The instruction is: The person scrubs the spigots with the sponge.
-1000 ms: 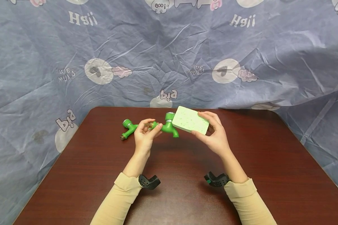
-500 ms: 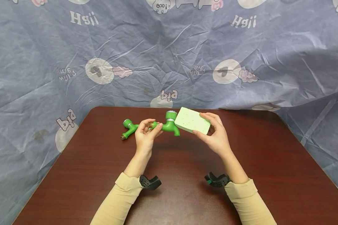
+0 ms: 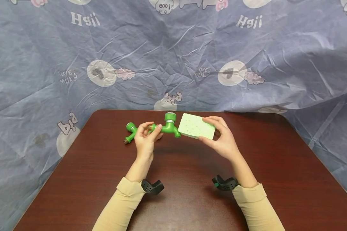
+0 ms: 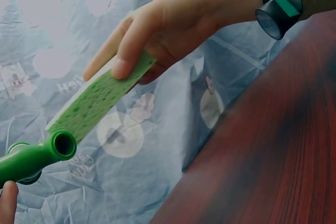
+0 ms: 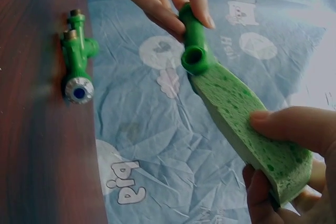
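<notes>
The left hand pinches 1 green tap between thumb and fingers, above the counter, knob up. The fingers and thumb of the right hand grip 1 pale green sponge, its end just beside the tap's spout; contact is unclear. Partly hidden behind the left hand, 1 green fitting lies on the counter.

The nearer faucet looks like smooth, glossy plastic with metal threads; the sponge is matt and pitted. The wood-grained table shines; the far cloth is wrinkled.
</notes>
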Motion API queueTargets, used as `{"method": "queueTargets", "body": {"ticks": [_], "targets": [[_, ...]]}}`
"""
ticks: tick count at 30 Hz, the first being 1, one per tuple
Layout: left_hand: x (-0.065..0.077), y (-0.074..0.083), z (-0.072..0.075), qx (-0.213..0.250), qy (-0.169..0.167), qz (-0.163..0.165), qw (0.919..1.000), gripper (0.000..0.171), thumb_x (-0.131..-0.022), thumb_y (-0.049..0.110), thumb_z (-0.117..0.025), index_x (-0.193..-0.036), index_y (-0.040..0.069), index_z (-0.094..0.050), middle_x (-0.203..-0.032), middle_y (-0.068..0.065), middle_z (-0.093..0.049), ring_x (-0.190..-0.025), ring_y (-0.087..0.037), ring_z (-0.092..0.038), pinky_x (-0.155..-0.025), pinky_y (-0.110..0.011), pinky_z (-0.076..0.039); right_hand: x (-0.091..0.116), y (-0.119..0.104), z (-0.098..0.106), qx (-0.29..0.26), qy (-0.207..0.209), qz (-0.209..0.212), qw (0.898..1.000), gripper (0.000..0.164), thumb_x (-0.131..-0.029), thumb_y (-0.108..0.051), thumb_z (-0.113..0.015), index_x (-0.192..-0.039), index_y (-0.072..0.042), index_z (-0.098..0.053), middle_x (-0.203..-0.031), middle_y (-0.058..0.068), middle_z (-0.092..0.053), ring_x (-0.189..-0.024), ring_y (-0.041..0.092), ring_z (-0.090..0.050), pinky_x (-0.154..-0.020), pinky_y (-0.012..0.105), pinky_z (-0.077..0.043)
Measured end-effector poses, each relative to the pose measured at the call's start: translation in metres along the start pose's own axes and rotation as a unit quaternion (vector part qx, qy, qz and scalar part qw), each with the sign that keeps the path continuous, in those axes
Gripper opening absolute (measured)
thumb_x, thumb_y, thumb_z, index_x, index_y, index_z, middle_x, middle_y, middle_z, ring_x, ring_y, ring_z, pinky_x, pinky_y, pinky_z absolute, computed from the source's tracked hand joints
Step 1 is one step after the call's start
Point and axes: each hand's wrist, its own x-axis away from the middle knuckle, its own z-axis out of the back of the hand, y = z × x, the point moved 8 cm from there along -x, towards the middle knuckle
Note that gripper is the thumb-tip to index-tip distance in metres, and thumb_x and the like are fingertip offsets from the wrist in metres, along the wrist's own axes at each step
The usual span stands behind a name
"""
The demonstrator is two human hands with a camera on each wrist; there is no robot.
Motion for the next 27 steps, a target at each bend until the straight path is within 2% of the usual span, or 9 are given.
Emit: {"method": "queueTargets", "body": {"ticks": [2,7,14,17,23,27], "targets": [[-0.001,0.0,0.002,0.001,0.004,0.001,1.0,0.028,-0.077,-0.009,-0.071,-0.101,-0.001,-0.058,-0.083,-0.007,-0.061,-0.066,-0.014,-0.066,-0.064,-0.032,-0.058,0.0,0.001,0.002,0.003,-0.004,-0.001,1.0,0.058,-0.069,0.012,-0.076,-0.123,0.009,-0.055,-0.124,0.02,-0.046,-0.095,0.018,-0.053,-0.072,0.014,-0.046],[-0.001,0.0,0.002,0.004,0.008,0.002,1.0,0.028,-0.076,-0.009,-0.072,-0.096,0.006,-0.059,-0.082,-0.007,-0.06,-0.065,-0.014,-0.066,-0.063,-0.03,-0.058,-0.001,0.004,0.005,0.013,0.007,-0.014,1.0,0.058,-0.07,0.011,-0.076,-0.124,0.008,-0.055,-0.124,0.02,-0.046,-0.096,0.018,-0.051,-0.072,0.013,-0.045],[0.001,-0.001,-0.003,0.011,0.0,0.002,0.9999,0.027,-0.076,-0.012,-0.07,-0.094,0.005,-0.059,-0.082,-0.007,-0.062,-0.068,-0.014,-0.066,-0.064,-0.031,-0.058,0.0,0.01,-0.003,0.014,-0.004,-0.038,0.999,0.059,-0.071,0.01,-0.075,-0.125,0.008,-0.053,-0.125,0.02,-0.044,-0.093,0.02,-0.05,-0.064,0.014,-0.045],[0.002,0.0,-0.005,0.012,-0.007,0.005,0.9999,0.027,-0.076,-0.012,-0.07,-0.094,0.004,-0.058,-0.083,-0.007,-0.064,-0.07,-0.015,-0.067,-0.065,-0.032,-0.058,0.0,0.016,-0.008,0.006,-0.012,-0.037,0.999,0.059,-0.071,0.01,-0.075,-0.126,0.008,-0.053,-0.126,0.02,-0.043,-0.088,0.02,-0.051,-0.062,0.014,-0.045],[0.001,-0.001,-0.006,-0.002,-0.032,0.001,0.9995,0.025,-0.076,-0.009,-0.072,-0.097,0.001,-0.062,-0.087,-0.01,-0.068,-0.074,-0.015,-0.067,-0.066,-0.033,-0.058,-0.001,0.045,-0.012,-0.038,-0.016,-0.054,0.998,0.061,-0.071,0.007,-0.077,-0.128,0.002,-0.055,-0.128,0.014,-0.043,-0.088,0.016,-0.054,-0.067,0.013,-0.049],[0.001,-0.001,-0.008,-0.014,-0.056,-0.005,0.9983,0.024,-0.075,-0.005,-0.076,-0.094,0.007,-0.07,-0.091,-0.011,-0.068,-0.073,-0.016,-0.067,-0.067,-0.034,-0.058,-0.002,0.049,-0.011,-0.055,-0.011,-0.061,0.997,0.062,-0.072,0.004,-0.078,-0.129,0.0,-0.055,-0.128,0.011,-0.043,-0.088,0.015,-0.056,-0.069,0.015,-0.05]]}}
